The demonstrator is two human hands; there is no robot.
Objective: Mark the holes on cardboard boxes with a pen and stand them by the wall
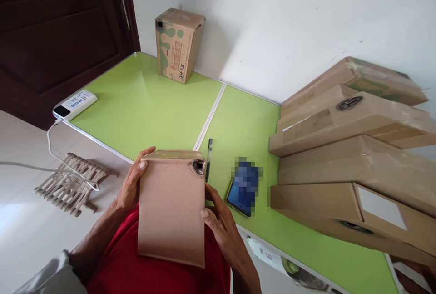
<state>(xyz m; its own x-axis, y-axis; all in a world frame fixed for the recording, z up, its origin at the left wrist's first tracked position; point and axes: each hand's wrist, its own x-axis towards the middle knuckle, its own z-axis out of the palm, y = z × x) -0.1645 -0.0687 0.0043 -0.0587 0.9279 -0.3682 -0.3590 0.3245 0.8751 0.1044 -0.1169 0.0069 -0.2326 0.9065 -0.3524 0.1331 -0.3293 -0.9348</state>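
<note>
Between my two hands is a plain brown cardboard box [171, 212] with a dark, ragged hole near its upper right corner. It is held in front of my red clothing, at the near edge of the green table [163, 112]. My left hand [132, 184] grips the box's upper left side, thumb on the front face. On the opposite side, my right hand [220, 219] holds the right edge with its thumb towards the front; some fingers are hidden behind the box. A black pen [209, 160] and a phone [243, 187] with a blurred screen lie just beyond my right hand.
A printed coconut carton [179, 46] stands against the wall. Several cardboard boxes [320, 166] are stacked at the right. A white power bank [75, 104] with a cable sits at the table's left edge, above a woven folding stool [73, 180] on the floor.
</note>
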